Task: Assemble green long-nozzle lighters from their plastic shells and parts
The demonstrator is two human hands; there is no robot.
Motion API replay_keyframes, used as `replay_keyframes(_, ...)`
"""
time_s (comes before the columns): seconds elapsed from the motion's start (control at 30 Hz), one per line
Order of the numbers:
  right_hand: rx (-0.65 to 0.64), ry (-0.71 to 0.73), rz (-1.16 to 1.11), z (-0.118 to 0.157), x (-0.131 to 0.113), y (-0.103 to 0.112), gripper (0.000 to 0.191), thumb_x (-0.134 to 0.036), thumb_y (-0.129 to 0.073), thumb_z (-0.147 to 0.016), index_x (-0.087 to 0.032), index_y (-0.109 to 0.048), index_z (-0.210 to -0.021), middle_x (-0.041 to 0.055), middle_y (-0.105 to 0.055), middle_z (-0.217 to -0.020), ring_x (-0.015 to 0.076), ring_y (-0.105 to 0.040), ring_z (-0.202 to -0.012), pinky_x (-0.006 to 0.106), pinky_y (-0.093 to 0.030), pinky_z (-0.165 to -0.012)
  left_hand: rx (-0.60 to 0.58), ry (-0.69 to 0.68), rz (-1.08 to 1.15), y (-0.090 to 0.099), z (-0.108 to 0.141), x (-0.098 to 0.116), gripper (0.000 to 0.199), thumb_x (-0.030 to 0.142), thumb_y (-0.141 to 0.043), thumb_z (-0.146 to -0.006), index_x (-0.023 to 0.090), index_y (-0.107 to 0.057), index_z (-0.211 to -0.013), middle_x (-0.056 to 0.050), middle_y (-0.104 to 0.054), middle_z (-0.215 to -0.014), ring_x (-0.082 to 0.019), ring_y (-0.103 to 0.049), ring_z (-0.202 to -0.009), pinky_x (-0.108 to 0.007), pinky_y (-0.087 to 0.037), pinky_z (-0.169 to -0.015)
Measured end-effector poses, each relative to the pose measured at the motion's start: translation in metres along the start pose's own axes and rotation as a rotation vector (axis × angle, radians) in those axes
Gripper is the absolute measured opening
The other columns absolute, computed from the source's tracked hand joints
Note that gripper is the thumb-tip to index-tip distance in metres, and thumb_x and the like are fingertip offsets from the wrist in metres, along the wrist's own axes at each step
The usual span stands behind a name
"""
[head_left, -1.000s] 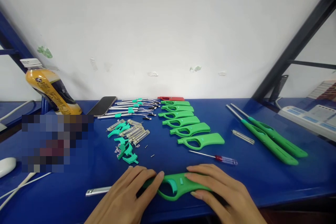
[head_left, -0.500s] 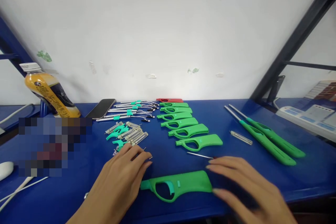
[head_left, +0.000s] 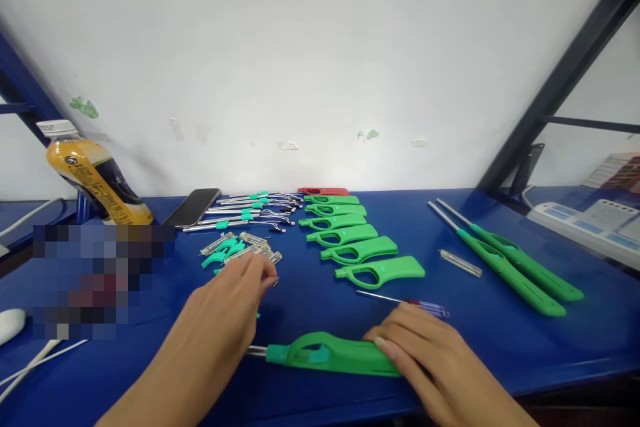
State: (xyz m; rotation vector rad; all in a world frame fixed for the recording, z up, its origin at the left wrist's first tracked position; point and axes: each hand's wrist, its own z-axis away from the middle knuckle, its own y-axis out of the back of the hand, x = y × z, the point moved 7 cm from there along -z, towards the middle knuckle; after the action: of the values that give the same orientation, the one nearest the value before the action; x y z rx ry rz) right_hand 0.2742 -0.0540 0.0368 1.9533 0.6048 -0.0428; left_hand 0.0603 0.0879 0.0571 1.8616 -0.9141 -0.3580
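Small print is carried on the yellow bottle [head_left: 97, 173], but no brand can be read. The green lighter [head_left: 345, 356], flat and untouched half a second ago, is now tilted at the blue table's [head_left: 310, 310] near edge, its handle clamped by the right hand [head_left: 425, 357]. The left hand's [head_left: 225, 307] fingertips are pinched together beside a tiny screw [head_left: 275, 283]; whether anything is held cannot be told.

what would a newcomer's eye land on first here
Probably the row of green casings running back to one red casing near the wall. Next, the green lighter at the front, under the right hand, and the yellow bottle leaning at far left.
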Motion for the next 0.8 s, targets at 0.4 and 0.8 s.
replay_keyframes(0.4,0.277,-0.189,0.201,0.019,0.049,0.031,0.019,-0.040,-0.060,-0.110,-0.031,-0.076,-0.117,0.0017,-0.077,-0.113,0.0226,-0.074,-0.103,0.039,-0.054,-0.095,-0.133,0.012,0.524,0.027,-0.010,0.062,0.025,0.036,-0.035,-0.114,0.028,-0.047,-0.093,0.009,-0.052,-0.068,-0.012,-0.047,-0.054,-0.026,-0.036,-0.050)
replay_keyframes(0.8,0.319,-0.287,0.299,0.055,0.070,0.057,0.040,-0.067,-0.052,-0.109,-0.034,-0.075,-0.108,-0.0064,-0.083,-0.099,0.0187,-0.082,-0.083,0.030,-0.061,-0.073,-0.334,0.256,0.836,-0.021,-0.013,0.068,0.017,0.033,-0.056,-0.100,0.025,-0.057,-0.085,0.006,-0.058,-0.069,-0.011,-0.052,-0.061,-0.025,-0.032,-0.054)
